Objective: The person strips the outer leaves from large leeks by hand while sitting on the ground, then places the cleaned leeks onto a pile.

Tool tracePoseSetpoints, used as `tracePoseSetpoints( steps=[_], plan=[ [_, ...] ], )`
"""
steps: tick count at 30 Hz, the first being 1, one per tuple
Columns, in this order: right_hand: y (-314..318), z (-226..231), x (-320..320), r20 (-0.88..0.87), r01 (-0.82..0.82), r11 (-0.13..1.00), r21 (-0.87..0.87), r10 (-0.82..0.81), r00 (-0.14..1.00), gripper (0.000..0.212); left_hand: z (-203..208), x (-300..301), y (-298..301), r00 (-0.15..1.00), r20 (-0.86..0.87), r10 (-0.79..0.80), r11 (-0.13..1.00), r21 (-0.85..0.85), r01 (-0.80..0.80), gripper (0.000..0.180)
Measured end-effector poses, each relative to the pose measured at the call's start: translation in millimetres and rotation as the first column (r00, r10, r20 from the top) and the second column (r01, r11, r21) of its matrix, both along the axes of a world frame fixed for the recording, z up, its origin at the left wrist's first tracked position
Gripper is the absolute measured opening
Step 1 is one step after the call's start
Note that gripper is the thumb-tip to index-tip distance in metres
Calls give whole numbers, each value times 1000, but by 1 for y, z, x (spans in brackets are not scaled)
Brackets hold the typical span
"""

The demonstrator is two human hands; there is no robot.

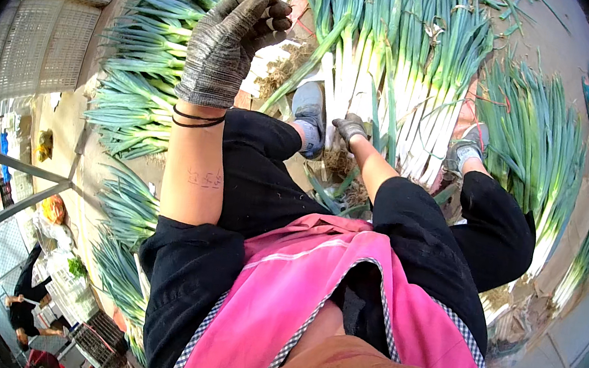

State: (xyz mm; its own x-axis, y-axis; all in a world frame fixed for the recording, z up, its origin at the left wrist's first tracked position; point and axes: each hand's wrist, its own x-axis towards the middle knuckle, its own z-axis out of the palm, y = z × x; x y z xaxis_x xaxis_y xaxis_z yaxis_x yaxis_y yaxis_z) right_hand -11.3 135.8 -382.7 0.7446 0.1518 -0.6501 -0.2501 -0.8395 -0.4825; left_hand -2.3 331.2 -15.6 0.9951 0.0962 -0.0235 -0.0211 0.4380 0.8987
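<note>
Holds the left hand raised at the left, apart from the leeks below, half open with fingers loosely bent and nothing visible in it; perhaps lifted to be clear of the low work. Reaches the right hand down just beside the left shoe, near the white ends of the middle leeks. Cannot tell its grip, wide or narrow, with fingers partly hidden. Wears grey gloves on both, probably against grit and rough roots.

Has the middle leeks laid straight ahead, green tops far and white ends near, likely for easy reach at the root end. Plants the right shoe between these and the right leeks, apparently to frame the nearest heap without treading on it. At the right, has tops far and white ends near again. At the left, has the left leeks layered crosswise with tops pointing left, perhaps to leave room before the feet. Beyond them, at the far left, has pale crates standing well apart, seemingly out of the way.
</note>
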Motion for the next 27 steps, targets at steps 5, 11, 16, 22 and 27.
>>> tracePoseSetpoints(
  steps=[5, 11, 16, 22, 27],
  plan=[
    [-19, 112, 8, 80, 367, 845, 389, -428, 900, 22, -12, 6, -10, 995, 27, -95, 994, 64, 93, 29],
    [-72, 258, -10, -569, 573, -5, 820, -123, 813, 25, -61, 29, -66, 985, -168, -48, 980, 184, 79, 27],
    [-108, 296, -79, -616, 659, -198, 726, 239, 751, 38, -61, 52, -120, 904, -392, -170, 970, -229, 83, 42],
    [-94, 306, -38, 71, 118, 701, 703, -234, 970, 28, -86, 67, -144, 957, -238, -167, 915, -398, 61, 15],
    [-94, 319, -40, -251, 310, 472, 825, -184, 950, 28, -54, 76, -162, 936, -285, -206, 930, -355, 96, 26]
  ],
)
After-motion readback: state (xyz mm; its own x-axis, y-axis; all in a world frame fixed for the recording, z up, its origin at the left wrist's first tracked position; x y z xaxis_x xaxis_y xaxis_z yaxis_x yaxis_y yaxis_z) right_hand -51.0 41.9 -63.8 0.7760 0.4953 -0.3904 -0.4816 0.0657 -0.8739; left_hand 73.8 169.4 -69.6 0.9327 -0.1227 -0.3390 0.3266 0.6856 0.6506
